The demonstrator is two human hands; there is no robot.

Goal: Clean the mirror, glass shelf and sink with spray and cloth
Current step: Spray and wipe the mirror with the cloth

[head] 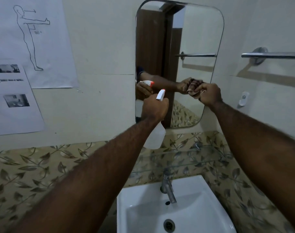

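Bathroom corner: cream wall (101, 47) above, a band of leaf-pattern tile (34, 165) below. Rounded-corner mirror (198, 39) is mounted centre on the far wall. It reflects a brown door, a towel bar and both hands.

Glass shelf (185, 158) sits just below the mirror, over the tile band, nothing visible on it. White sink (202, 207) near bottom centre, metal tap (167, 187) at its far rim, drain (169, 225) in the basin.

Left hand (154, 109) is closed round the neck of a white spray bottle (156, 137). The bottle hangs tilted below the fist, above the shelf. Nozzle head (160, 95) has an orange tip and points up and away at the lower left part of the mirror. Cannot tell if the trigger is squeezed.

Right hand (209, 95) is fisted on a bunched dark striped cloth (193, 91), held up at the lower right area of the mirror. Cloth looks to be at or against the glass; contact not certain.

The hands are apart, bottle left, cloth right, both arms stretched out over the sink.

Other items: printed sheets (14, 98) and a stick-figure posture diagram (34, 36) taped on the left wall. Chrome towel bar (274, 55) on the right wall, small white wall hook (243, 98) below it.
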